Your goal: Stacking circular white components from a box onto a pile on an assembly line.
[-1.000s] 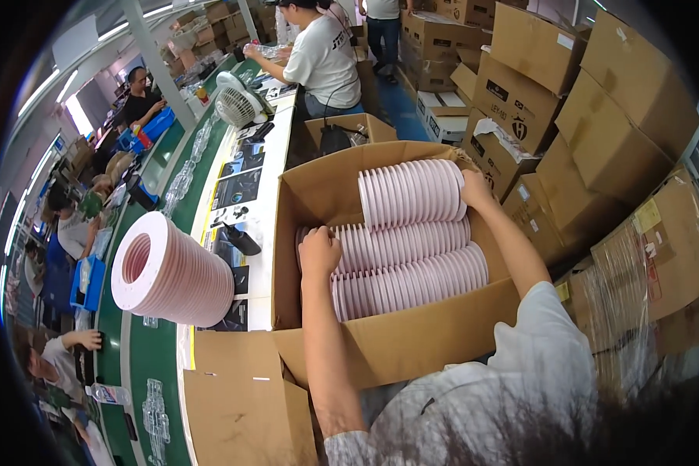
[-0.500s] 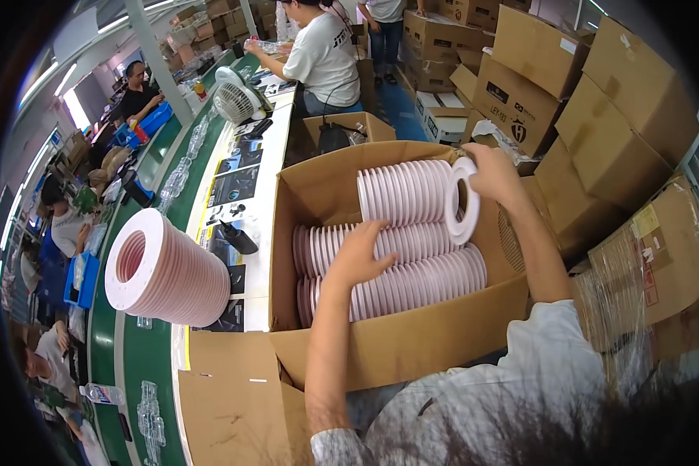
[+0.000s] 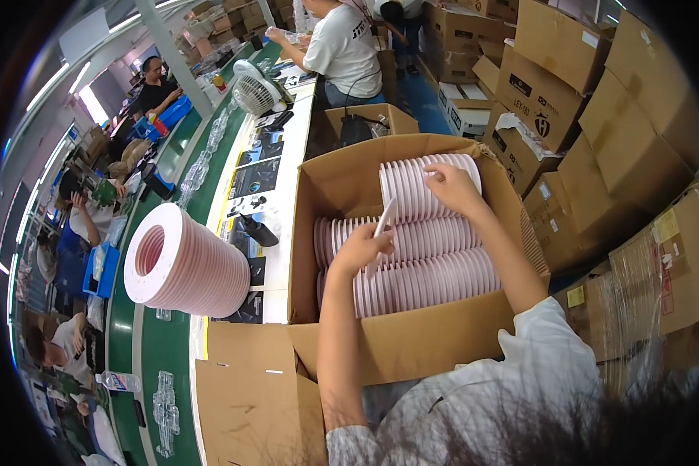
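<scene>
So the left hand (image 3: 359,250) comes nearly straight up over the near side of the cardboard box (image 3: 423,342), wrist bent a bit inward, with thumb and fingers pinched on one loose pale pink ring (image 3: 386,217). That ring is up on edge, tilted and seen almost side-on, above the left part of the rows.

The right hand (image 3: 452,186) is higher up and further over. That elbow is bent out to the side, the forearm slants up and left across the box, and the hand is over the upper row (image 3: 396,194) with fingers half curled and pointing left. No ring clearly in it, but I can't tell if the fingertips are touching the row or pinching anything.

Below that one there's a middle row (image 3: 435,233) and a near row (image 3: 435,281), all rings packed on edge inside the box. Off to the left, well apart from both hands, a tall stack of the same rings (image 3: 210,268) leans with its top hole facing the camera, by the green belt (image 3: 163,349).
</scene>
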Demonstrator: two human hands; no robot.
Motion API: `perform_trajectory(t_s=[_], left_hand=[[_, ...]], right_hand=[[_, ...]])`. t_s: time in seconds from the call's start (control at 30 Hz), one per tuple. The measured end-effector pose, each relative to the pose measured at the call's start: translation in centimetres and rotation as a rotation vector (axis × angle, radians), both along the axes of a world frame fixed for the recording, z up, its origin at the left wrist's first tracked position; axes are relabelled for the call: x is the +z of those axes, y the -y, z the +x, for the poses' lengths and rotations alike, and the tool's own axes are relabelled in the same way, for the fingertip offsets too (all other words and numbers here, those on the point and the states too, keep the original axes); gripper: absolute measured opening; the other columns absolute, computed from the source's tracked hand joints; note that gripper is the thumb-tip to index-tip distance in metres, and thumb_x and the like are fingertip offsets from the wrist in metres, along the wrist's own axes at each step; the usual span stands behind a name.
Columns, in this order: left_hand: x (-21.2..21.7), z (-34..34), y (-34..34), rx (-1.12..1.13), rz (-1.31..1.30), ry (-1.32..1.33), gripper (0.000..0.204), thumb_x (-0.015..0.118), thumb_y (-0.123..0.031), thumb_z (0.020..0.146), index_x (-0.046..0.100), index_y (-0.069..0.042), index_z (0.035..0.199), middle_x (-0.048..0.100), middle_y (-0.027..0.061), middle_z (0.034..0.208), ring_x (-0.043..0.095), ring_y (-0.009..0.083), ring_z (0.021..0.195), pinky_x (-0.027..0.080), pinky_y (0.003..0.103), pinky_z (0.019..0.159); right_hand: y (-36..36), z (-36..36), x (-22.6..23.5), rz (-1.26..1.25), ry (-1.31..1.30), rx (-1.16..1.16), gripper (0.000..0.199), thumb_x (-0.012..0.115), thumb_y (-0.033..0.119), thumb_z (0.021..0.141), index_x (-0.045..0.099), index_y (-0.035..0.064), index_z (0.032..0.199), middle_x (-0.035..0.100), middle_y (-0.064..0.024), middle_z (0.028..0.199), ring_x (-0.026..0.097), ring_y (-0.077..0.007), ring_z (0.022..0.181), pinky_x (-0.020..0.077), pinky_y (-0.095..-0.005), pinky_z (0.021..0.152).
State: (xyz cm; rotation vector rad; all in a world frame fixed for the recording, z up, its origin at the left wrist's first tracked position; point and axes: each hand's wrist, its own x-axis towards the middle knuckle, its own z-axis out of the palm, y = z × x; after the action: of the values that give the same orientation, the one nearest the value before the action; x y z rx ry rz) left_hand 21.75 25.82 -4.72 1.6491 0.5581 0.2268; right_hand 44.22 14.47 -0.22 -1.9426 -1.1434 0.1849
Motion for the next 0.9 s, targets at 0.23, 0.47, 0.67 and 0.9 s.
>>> perform_trajectory(t_s=[0.23, 0.47, 0.67, 0.9], left_hand=[[0.4, 0.1, -0.8, 0.045, -0.302, -0.074, 0.032, 0.065, -0.025, 0.088, 0.067, 0.004, 0.101, 0.067, 0.0092, 0.078, 0.064, 0.0173, 0.067, 0.051, 0.031, 0.063], [1.1, -0.7, -1.4, 0.242, -0.456, 0.072, 0.038, 0.062, -0.032, 0.090, 0.067, 0.003, 0.105, 0.060, 0.0044, 0.064, 0.061, 0.0161, 0.060, 0.050, 0.029, 0.057], [0.9, -0.9, -1.3, 0.038, -0.343, -0.055, 0.048, 0.062, -0.043, 0.091, 0.069, 0.004, 0.096, 0.064, 0.0082, 0.063, 0.064, 0.0172, 0.057, 0.053, 0.030, 0.058], [0.2, 0.1, -1.3, 0.232, 0.232, -0.140, 0.068, 0.053, -0.056, 0.092, 0.069, 0.006, 0.068, 0.066, 0.0157, 0.064, 0.062, 0.0228, 0.056, 0.049, 0.034, 0.060]], right_hand=[[-1.2, 1.5, -8.4, -0.144, -0.628, 0.497, 0.044, 0.061, 0.033, 0.093, 0.060, 0.0037, 0.126, 0.067, -0.0104, 0.109, 0.063, -0.0183, 0.095, 0.0495, -0.0333, 0.085], [-2.0, -0.1, -10.9, -0.153, -1.062, 0.349, 0.059, 0.065, 0.036, 0.090, 0.048, 0.0048, 0.138, 0.060, -0.0102, 0.124, 0.058, -0.0202, 0.112, 0.0458, -0.0389, 0.095], [-1.6, -1.4, -7.7, 0.058, -0.616, 0.721, 0.050, 0.074, 0.014, 0.082, 0.056, -0.0024, 0.125, 0.064, -0.0106, 0.114, 0.061, -0.0160, 0.103, 0.0484, -0.0317, 0.091], [-0.8, -1.6, -6.0, -0.473, -0.751, 0.942, 0.025, 0.065, 0.017, 0.088, 0.067, -0.0057, 0.100, 0.069, -0.0095, 0.076, 0.067, -0.0178, 0.072, 0.0539, -0.0311, 0.075]])
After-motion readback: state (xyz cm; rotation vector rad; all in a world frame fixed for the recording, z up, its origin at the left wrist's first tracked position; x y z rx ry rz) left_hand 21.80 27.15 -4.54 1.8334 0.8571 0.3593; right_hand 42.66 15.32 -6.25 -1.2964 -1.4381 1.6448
